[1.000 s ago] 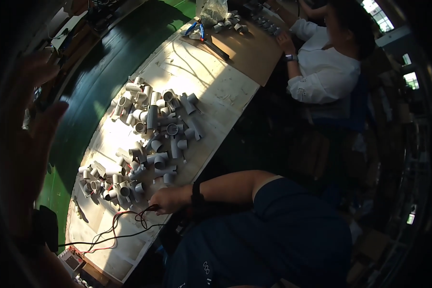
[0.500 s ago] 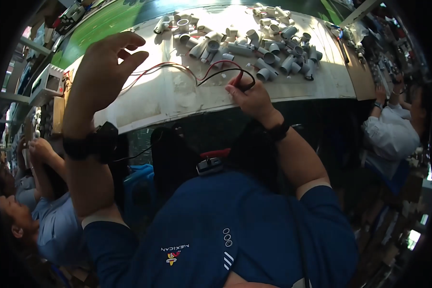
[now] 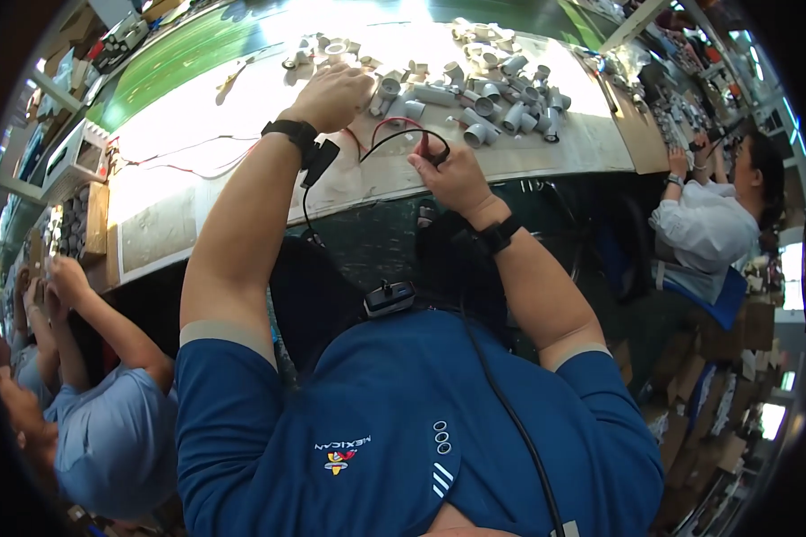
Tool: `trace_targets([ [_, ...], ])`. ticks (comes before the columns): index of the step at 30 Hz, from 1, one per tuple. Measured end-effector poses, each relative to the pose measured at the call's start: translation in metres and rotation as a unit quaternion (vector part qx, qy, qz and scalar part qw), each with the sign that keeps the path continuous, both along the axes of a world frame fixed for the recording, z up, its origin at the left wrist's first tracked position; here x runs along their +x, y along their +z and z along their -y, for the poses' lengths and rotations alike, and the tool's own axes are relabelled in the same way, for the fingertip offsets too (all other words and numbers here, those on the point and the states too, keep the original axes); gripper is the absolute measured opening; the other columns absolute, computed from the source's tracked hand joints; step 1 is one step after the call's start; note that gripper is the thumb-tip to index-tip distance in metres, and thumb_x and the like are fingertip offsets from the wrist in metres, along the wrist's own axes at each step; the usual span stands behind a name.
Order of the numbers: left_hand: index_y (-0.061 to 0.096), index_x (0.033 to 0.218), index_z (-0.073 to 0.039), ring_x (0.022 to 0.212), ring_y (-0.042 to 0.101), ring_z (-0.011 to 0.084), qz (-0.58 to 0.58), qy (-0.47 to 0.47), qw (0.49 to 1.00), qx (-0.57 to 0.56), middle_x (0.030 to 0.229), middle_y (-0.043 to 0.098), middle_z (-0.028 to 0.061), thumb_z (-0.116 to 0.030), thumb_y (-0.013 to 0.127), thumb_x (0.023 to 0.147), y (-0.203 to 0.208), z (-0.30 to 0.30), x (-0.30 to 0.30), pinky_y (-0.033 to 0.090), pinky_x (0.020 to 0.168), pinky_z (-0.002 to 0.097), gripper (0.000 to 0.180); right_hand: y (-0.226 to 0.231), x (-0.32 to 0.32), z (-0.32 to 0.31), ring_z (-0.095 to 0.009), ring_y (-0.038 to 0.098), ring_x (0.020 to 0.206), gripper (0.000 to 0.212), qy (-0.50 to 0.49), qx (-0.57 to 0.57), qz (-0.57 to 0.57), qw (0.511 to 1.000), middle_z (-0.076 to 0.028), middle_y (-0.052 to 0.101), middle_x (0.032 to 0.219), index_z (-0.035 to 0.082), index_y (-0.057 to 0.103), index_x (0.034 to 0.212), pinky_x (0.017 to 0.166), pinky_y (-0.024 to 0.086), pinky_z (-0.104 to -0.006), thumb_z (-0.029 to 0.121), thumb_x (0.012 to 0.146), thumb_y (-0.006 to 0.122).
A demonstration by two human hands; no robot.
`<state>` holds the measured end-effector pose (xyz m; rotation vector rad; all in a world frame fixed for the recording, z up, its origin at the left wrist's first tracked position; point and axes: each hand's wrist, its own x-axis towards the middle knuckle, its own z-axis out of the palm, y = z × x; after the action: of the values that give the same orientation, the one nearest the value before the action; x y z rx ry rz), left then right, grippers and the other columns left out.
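My right hand [image 3: 457,177] is closed around the ends of a red lead and a black lead [image 3: 387,140], near the table's front edge. The leads loop up from the fist and run left across the worktable [image 3: 175,215]. My left hand [image 3: 333,97] reaches in at the left end of a pile of grey plastic tube fittings [image 3: 483,106]. Its back faces up, with the fingers bent down among the fittings. The fingertips are hidden, so I cannot see whether a fitting is between them.
A small tan item [image 3: 233,75] lies on the table's far left. At the left edge stand a white perforated box [image 3: 79,163] and a crate of dark round parts [image 3: 81,219]. Behind the table runs a green surface [image 3: 175,67]. Co-workers sit left [image 3: 108,430] and right [image 3: 709,219].
My left hand has moved right, from above the table's left side to the fittings. The right hand keeps its hold on the leads. The head view has shifted slightly.
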<state>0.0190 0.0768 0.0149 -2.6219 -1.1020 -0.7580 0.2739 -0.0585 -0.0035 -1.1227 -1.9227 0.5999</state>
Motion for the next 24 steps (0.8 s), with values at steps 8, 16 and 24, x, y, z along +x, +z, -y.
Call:
trace_targets([
  [8,0.066,0.126,-0.005,0.126,0.060,0.0321,-0.152,0.107,0.943,-0.276,0.132,0.063,0.0188,-0.026,0.076,0.081,0.049,0.001,0.026,0.051,0.103,0.0413,0.051,0.007,0.012,-0.014,-0.020,0.056,0.061,0.011,0.005,-0.043,-0.024,0.999,-0.011,0.064,0.070,0.002,0.069,0.090,0.062,0.048,-0.0327,0.012,0.092,0.075],
  [16,0.066,0.122,0.001,0.119,0.063,0.0351,-0.137,-0.023,0.926,-0.351,0.127,0.065,0.0214,-0.016,0.080,0.078,0.044,-0.024,0.008,0.051,0.101,0.0405,0.049,0.009,0.021,-0.023,-0.034,0.063,0.069,0.019,-0.009,-0.056,0.038,0.998,-0.016,0.066,0.074,0.003,0.068,0.090,0.066,0.051,-0.0422,0.021,0.091,0.073],
  [24,0.066,0.115,0.000,0.107,0.068,0.0372,-0.254,0.098,0.930,-0.245,0.110,0.071,0.0197,-0.013,0.080,0.080,0.052,-0.006,0.029,0.053,0.091,0.0445,0.040,0.005,0.019,-0.021,-0.031,0.065,0.066,0.018,-0.016,-0.005,0.046,0.999,-0.015,0.066,0.071,0.003,0.068,0.089,0.064,0.051,-0.0397,0.020,0.091,0.074],
])
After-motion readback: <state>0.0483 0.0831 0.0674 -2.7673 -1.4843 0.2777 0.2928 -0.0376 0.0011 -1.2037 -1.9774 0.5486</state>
